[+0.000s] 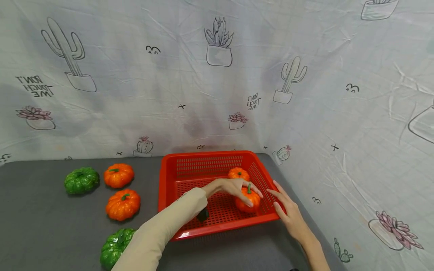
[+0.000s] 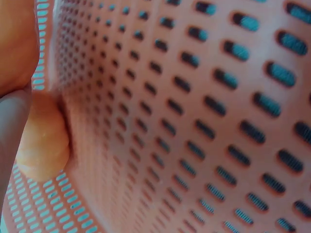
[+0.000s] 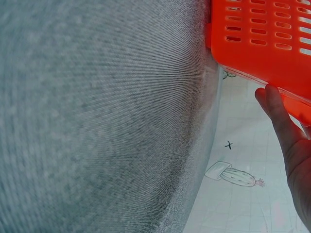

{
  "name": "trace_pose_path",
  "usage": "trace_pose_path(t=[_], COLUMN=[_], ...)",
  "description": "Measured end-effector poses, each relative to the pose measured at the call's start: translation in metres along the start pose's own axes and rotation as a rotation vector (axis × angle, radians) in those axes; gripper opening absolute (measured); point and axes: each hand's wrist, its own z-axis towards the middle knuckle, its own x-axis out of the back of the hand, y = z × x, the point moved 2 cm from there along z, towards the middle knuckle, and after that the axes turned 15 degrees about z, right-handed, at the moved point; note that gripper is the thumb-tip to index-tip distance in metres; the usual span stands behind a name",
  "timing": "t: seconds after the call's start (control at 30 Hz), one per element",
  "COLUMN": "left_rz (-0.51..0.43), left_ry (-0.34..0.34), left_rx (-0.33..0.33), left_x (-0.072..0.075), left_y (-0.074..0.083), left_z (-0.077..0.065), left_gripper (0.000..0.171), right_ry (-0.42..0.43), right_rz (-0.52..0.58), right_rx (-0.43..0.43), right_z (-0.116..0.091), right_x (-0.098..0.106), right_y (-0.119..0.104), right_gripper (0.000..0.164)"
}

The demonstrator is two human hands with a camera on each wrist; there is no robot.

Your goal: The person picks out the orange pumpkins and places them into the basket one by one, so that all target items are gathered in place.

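In the head view my left hand (image 1: 234, 188) reaches into the red plastic basket (image 1: 217, 228) and holds an orange toy pumpkin (image 1: 246, 203) with a green stem, thumb on the near side and fingers over the far side. A second orange pumpkin (image 1: 239, 173) sits just behind it by the basket's right wall; the left wrist view shows part of this other pumpkin (image 2: 44, 141) against the perforated wall. My right hand (image 1: 288, 209) rests on the basket's right rim near the front corner, its fingers fairly straight and spread. The right wrist view shows fingertips (image 3: 273, 91) touching the rim.
Left of the basket, on the grey tabletop (image 1: 44, 222), lie two orange pumpkins, one (image 1: 118, 175) behind the other (image 1: 123, 204), and two green ones, one (image 1: 81, 181) at the back, one (image 1: 114, 248) partly behind my left sleeve. A printed cloth (image 1: 183, 75) hangs behind and right.
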Motion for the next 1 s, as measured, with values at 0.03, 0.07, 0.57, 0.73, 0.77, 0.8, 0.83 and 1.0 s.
trace_pose_path(t=[0.03,0.07,0.57,0.73,0.77,0.8,0.83,1.0], left_rz=[0.001,0.003,0.125,0.149,0.159,0.165,0.163,0.170], left_ry=[-0.008,-0.013,-0.092,-0.122,-0.121,-0.118,-0.112,-0.073], left_rx=[-0.002,-0.004,0.046,0.056,0.056,0.058,0.061,0.055], left_x=[-0.002,-0.004,-0.013,-0.014,-0.015,-0.016,-0.016,-0.017], left_y=[-0.001,-0.001,-0.002,0.000,-0.001,-0.001,-0.002,-0.001], left_z=[0.001,0.002,0.008,0.008,0.008,0.008,0.008,0.008], left_gripper=[0.045,0.045,0.052,0.056,0.057,0.056,0.055,0.052], right_ry=[-0.001,-0.002,-0.015,-0.014,-0.013,-0.014,-0.014,-0.017], right_rz=[0.001,0.002,-0.015,-0.026,-0.026,-0.030,-0.034,-0.048], right_rx=[-0.005,-0.010,-0.073,-0.084,-0.085,-0.090,-0.096,-0.112], right_z=[0.000,0.000,0.002,0.000,0.000,-0.001,-0.002,-0.002], right_x=[0.000,-0.001,-0.001,0.000,-0.001,-0.001,-0.001,-0.002], right_y=[0.000,0.000,0.001,0.001,0.001,0.000,0.000,-0.001], right_gripper=[0.035,0.035,0.037,0.036,0.036,0.036,0.036,0.036])
